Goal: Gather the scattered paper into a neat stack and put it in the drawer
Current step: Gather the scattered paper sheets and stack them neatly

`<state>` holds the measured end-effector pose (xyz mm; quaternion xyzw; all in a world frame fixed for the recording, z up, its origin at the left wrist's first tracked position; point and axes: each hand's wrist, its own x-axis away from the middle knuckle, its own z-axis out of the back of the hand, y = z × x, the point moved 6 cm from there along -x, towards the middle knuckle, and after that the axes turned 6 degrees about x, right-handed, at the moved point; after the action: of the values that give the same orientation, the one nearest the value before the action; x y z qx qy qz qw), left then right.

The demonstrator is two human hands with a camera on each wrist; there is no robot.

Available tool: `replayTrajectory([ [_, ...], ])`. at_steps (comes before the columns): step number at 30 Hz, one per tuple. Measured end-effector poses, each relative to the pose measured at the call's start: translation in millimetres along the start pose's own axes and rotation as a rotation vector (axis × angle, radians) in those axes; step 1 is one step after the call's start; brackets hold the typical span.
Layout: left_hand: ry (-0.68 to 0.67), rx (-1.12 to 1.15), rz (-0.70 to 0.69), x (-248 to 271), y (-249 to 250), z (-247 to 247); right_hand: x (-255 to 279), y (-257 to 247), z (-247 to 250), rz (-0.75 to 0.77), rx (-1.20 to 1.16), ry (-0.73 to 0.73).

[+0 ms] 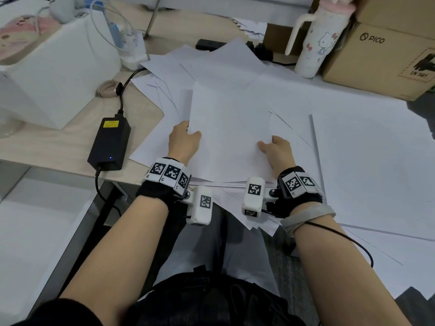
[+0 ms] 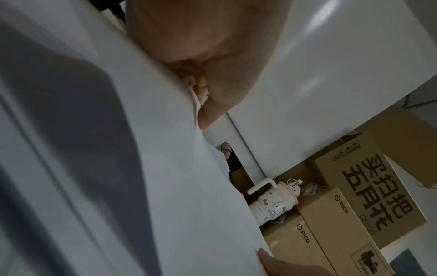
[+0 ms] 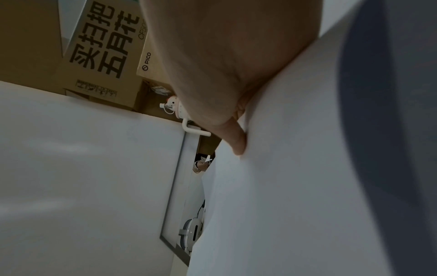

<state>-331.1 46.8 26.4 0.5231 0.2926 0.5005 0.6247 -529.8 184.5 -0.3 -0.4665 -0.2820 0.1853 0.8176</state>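
- I am gripping the gathered stack (image 1: pixel 229 135) by its side edges, left hand (image 1: pixel 184 141) and right hand (image 1: pixel 276 152), thumbs on top.
- Gathering is underway; next, I judge, collecting the loose sheets (image 1: pixel 367 147).

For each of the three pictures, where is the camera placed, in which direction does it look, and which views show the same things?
Head: on the head, looking down at the paper stack, held by left hand and right hand; forearms show.
Left wrist: under the left hand, looking along the thumb at the paper stack.
Right wrist: under the right hand, along the paper stack.
Shared: all three show the kitten bottle and PICO box.
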Motion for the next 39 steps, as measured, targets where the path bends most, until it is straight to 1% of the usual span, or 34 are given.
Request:
replayTrajectory([
  [2, 0.053, -0.016, -0.007, -2, -2, 11, 1, -2, 1, 0.02, 0.03, -0.004],
  [5, 0.219, -0.142, -0.023, -3, -7, 42, 6, -5, 3, 0.038, 0.035, -0.011],
  [7, 0.308, -0.287, 0.041, 2, -11, 64, 9, -5, 4, 0.033, 0.004, -0.005],
  [8, 0.318, -0.356, 0.085, 5, -13, 72, 11, -4, 5, 0.026, -0.018, -0.005],
  [10, 0.269, -0.458, 0.15, 9, -16, 79, 14, -4, 4, 0.012, -0.062, -0.014],
  [12, 0.204, -0.517, 0.168, 12, -19, 77, 19, -5, 4, 0.011, -0.086, -0.015],
  [14, 0.174, -0.539, 0.174, 12, -21, 77, 22, -6, 3, 0.015, -0.096, -0.008],
  [15, 0.173, -0.523, 0.173, 10, -22, 78, 23, -7, 3, 0.014, -0.099, -0.006],
  [17, 0.194, -0.413, 0.166, 7, -22, 83, 24, -5, 3, 0.009, -0.106, -0.006],
  [19, 0.253, -0.278, 0.104, 7, -18, 91, 24, -3, 3, 0.003, -0.11, -0.004],
  [22, 0.342, -0.17, 0.0, 16, -9, 101, 24, 2, 3, -0.011, -0.114, 0.001],
  [24, 0.358, -0.036, -0.013, 19, -9, 104, 23, 3, 3, -0.017, -0.116, 0.003],
  [25, 0.341, 0.064, 0.015, 20, -12, 103, 23, 4, 4, -0.017, -0.114, 0.002],
  [26, 0.294, 0.16, 0.064, 21, -15, 100, 22, 4, 4, -0.015, -0.11, 0.005],
  [27, 0.217, 0.226, 0.131, 22, -18, 94, 22, 4, 4, -0.012, -0.105, 0.008],
  [29, 0.023, 0.245, 0.243, 28, -24, 77, 23, 4, 4, -0.006, -0.097, 0.017],
  [30, -0.043, 0.225, 0.261, 32, -24, 71, 23, 4, 4, -0.001, -0.091, 0.021],
  [31, -0.072, 0.209, 0.262, 34, -25, 67, 23, 3, 3, 0.001, -0.085, 0.021],
  [35, -0.099, 0.196, 0.259, 39, -27, 63, 23, 4, 4, 0.002, -0.058, 0.018],
  [39, -0.044, 0.214, 0.214, 37, -15, 68, 24, 3, 5, 0.002, -0.044, 0.012],
])
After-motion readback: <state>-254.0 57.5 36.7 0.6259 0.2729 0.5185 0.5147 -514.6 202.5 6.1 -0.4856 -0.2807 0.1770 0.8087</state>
